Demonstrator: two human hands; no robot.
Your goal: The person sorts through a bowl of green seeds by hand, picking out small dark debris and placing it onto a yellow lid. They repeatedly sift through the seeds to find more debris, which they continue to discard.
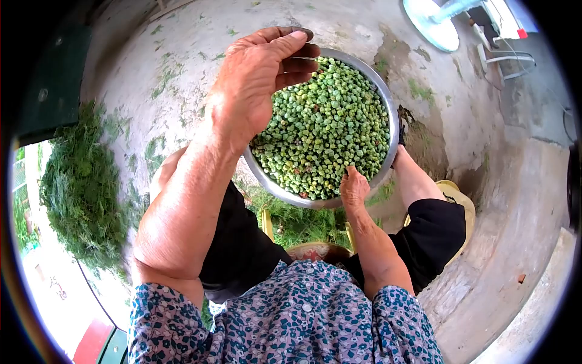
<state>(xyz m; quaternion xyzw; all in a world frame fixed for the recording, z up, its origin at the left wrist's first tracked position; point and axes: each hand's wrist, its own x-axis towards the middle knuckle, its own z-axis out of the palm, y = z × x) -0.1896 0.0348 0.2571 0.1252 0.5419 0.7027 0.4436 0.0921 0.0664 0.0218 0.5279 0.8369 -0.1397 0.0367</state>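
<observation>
A wide metal basin [391, 100] full of small round green pods [330, 115] stands in front of my knees. My left hand [264, 76] is raised near the camera over the basin's upper left side, its fingers curled with dark-stained tips; whether anything is between them is hidden. At the basin's lower right, my right hand [353, 182] touches the pods near the rim, thumb and fingers pinched together. What that pinch holds, if anything, is too small to make out.
Feathery green stems [85, 188] are heaped at the left, and more greenery [303, 221] lies below the basin. A yellow seat or tub [464, 212] is by my right knee. A pale round stand base [431, 27] is at the upper right.
</observation>
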